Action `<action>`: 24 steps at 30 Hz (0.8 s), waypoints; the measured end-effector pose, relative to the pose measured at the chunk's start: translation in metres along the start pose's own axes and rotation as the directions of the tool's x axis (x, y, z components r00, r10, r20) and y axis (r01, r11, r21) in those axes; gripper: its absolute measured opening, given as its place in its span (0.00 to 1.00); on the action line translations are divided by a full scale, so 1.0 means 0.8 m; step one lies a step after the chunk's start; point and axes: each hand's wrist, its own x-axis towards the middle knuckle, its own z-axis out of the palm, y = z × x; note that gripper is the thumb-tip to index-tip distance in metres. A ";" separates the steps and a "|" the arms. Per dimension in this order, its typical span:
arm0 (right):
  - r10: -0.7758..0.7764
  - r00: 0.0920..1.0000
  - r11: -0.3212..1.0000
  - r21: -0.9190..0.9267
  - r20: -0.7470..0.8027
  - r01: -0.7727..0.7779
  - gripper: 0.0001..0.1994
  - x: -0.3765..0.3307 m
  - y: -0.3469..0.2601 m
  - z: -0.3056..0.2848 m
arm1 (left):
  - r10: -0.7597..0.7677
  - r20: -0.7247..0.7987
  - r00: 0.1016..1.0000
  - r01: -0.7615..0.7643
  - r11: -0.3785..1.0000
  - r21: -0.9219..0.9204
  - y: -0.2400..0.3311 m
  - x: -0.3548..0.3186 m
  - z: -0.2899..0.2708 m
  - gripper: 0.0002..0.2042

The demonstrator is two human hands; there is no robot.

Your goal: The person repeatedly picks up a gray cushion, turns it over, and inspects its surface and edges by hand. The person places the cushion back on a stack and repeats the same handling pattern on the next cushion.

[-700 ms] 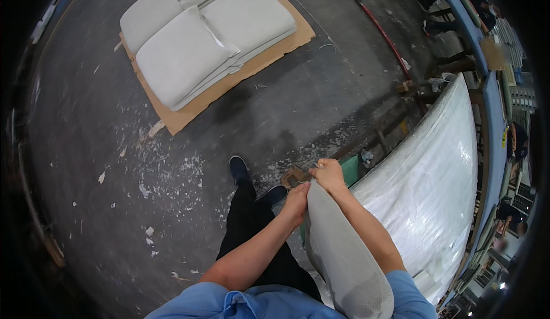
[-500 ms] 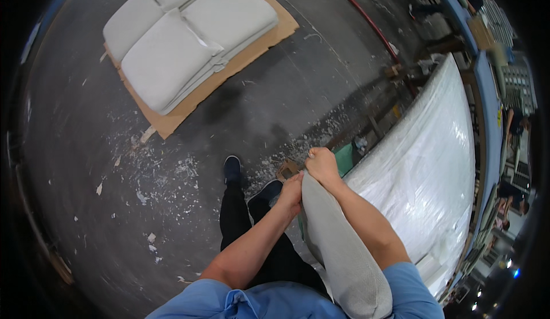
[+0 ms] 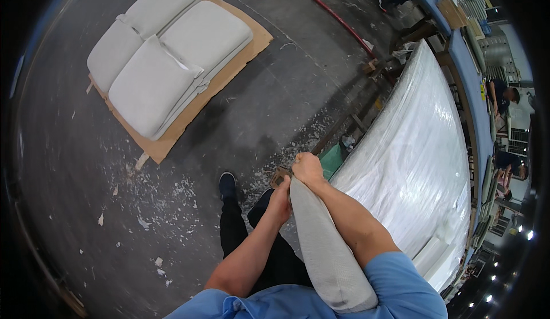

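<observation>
A long pale grey cushion [image 3: 329,256] in knitted fabric stands on edge against my body, its narrow far end pointing away from me. My left hand [image 3: 281,201] is closed on the left side of that far end. Just beyond it and to the right, my right hand [image 3: 307,168] is clenched in a fist at the tip of the cushion. The fabric caught in the fingers is mostly hidden. Similar pale cushions [image 3: 152,84] lie stacked in several piles on a cardboard sheet [image 3: 226,70] at the far left.
A large bundle in clear plastic wrap [image 3: 415,153] stands close on my right, with a green piece [image 3: 331,161] beside it. A long blue-topped bench [image 3: 467,73] runs behind, where people work. White scraps [image 3: 166,193] litter the grey floor. A red hose [image 3: 335,15] crosses the back.
My view has turned slightly, so the surroundings sit further left in the picture. Both hands keep their grip at the cushion's far end, and the cushion shows more edge-on.
</observation>
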 end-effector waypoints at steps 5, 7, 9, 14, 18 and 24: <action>-0.016 0.996 0.999 0.049 -0.089 0.021 0.10 -0.012 0.004 0.000 | 0.677 0.193 0.710 -0.639 0.504 0.580 0.022 -0.135 0.060 0.25; 0.011 0.995 0.998 0.069 -0.096 -0.004 0.10 -0.019 0.017 0.003 | 0.518 0.586 0.624 -0.779 0.348 0.521 0.040 -0.228 0.083 0.26; -0.005 0.992 0.998 0.068 -0.124 0.013 0.12 -0.022 0.009 -0.007 | 0.453 0.765 0.458 -0.888 0.199 0.414 0.047 -0.284 0.102 0.25; -0.052 0.958 0.984 0.150 -0.281 0.097 0.16 -0.070 0.028 -0.050 | 0.458 0.820 0.343 -0.937 0.110 0.331 0.027 -0.287 0.136 0.28; -0.161 0.884 0.918 0.263 -0.439 0.298 0.17 -0.179 0.100 -0.115 | 0.500 0.752 0.430 -0.903 0.218 0.371 0.031 -0.280 0.144 0.28; 0.175 0.971 0.911 0.346 0.164 -0.223 0.22 -0.458 0.334 -0.173 | 0.334 0.662 0.671 -0.705 0.563 0.430 0.038 -0.263 0.147 0.30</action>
